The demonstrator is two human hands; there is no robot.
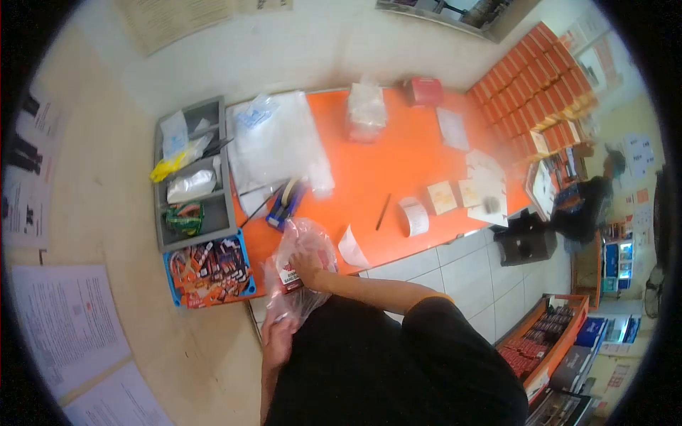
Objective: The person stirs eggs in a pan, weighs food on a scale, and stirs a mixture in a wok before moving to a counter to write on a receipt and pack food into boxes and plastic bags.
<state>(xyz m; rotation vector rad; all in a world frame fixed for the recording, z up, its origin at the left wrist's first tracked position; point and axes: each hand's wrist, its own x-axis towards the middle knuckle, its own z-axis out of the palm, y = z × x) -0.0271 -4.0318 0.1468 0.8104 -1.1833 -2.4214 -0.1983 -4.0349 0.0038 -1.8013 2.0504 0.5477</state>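
Observation:
A clear plastic bag [307, 234] lies at the near edge of the orange table, partly over my lap. Inside or under its film shows a red packet with a white label [290, 278]. My right hand [310, 271] is at the packet, fingers bent against it; the film blurs whether the hand is inside the bag. Lower down, my left hand [279, 341] grips the gathered end of the bag. Just beyond the bag stands a blue tape dispenser [285, 204] with a roll of tape.
To the left are a grey compartment tray [162, 206] and a blue-rimmed tray [250, 284] of small packets. Plastic sheets [277, 145], a wrapped stack [366, 110], a pen [383, 211] and paper slips [413, 216] lie on the orange table [355, 177]. Orange boxes [529, 82] are stacked far right.

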